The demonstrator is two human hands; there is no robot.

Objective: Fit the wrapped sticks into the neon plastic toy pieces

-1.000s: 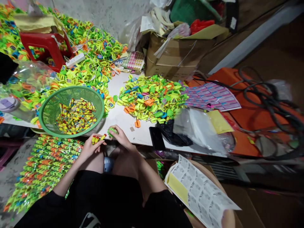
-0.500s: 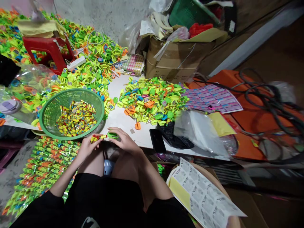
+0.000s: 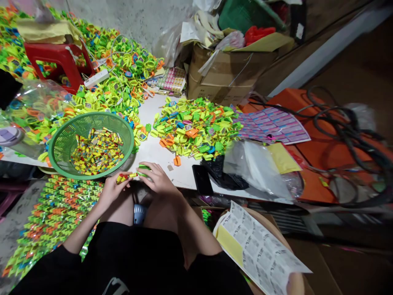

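Observation:
My left hand (image 3: 111, 191) is closed on a few small yellow and red pieces (image 3: 123, 177), pinched at the fingertips. My right hand (image 3: 156, 180) is closed round a small green plastic part (image 3: 143, 171) at the front edge of the white table (image 3: 153, 153). The two hands nearly touch, the yellow piece pointing into the green part. Just left of them stands a green mesh basket (image 3: 61, 141) with many more yellow and red pieces. A heap of green, yellow and orange plastic parts (image 3: 196, 131) lies beyond my right hand.
A black phone (image 3: 202, 179) and a black bag lie right of my hands, then clear plastic bags. Sticker sheets (image 3: 273, 125), a cardboard box (image 3: 227, 73), a red stool (image 3: 58, 61), cables and a printed sheet (image 3: 258, 250) surround the table. Packed parts cover the floor at left.
Both hands stay at the table edge; they have come closer, bringing the yellow piece up to the green part. The view shifted slightly.

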